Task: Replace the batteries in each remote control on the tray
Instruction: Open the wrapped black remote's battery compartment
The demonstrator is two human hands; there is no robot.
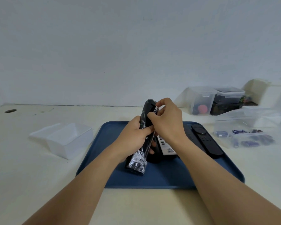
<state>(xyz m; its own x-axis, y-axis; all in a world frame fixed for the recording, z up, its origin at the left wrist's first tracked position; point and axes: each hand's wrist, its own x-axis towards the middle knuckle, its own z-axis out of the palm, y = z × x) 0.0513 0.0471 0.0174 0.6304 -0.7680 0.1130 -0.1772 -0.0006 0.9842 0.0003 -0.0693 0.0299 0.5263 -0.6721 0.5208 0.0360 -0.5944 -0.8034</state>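
Black remote stands tilted above the blue tray's middle, gripped by the left hand. Right hand pinches a battery at its twelve o'clock end. Bare table lies at six o'clock.

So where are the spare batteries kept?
In the head view, the batteries lie in a clear container on the table's right side, just right of the blue tray.

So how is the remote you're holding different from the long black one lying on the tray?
The held remote is tilted up off the blue tray, gripped by the left hand; the long black remote lies flat and untouched. The held one wears crinkly clear plastic; the other looks bare. The right hand pinches a battery at the held one's top. Both are black and slim.
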